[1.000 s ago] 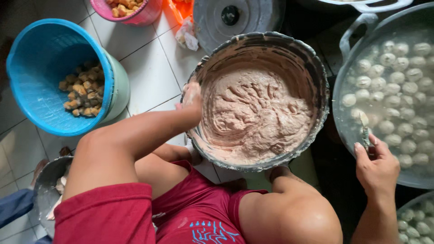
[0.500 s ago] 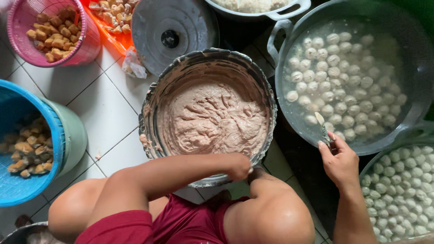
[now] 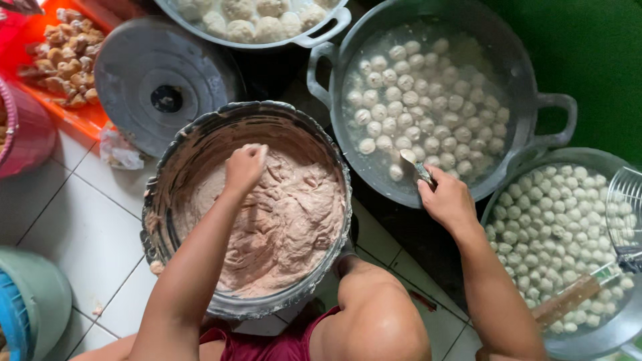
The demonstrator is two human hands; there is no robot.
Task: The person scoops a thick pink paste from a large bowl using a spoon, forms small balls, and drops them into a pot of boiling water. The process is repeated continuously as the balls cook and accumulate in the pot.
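Note:
My left hand (image 3: 245,167) is closed in a fist inside a large metal bowl (image 3: 167,174), squeezing pinkish-brown meat paste (image 3: 287,220) that fills the bowl. My right hand (image 3: 449,198) grips a metal spoon (image 3: 414,164) whose tip rests at the near rim of a grey pot (image 3: 521,80) holding water and many pale meatballs (image 3: 428,107). My knee (image 3: 374,314) and red shorts show at the bottom.
A second pot of meatballs (image 3: 555,227) with a wire skimmer (image 3: 625,214) sits at right. A grey pot lid (image 3: 157,80), a pan of larger balls (image 3: 267,20), an orange tray of fried pieces (image 3: 63,57) and a pink basket (image 3: 23,134) lie beyond; a blue basket (image 3: 27,307) is bottom left.
The view has shifted left to right across the floor. My left hand moved from the bowl's near rim into the paste and closed. My right hand stays at the pot with the spoon.

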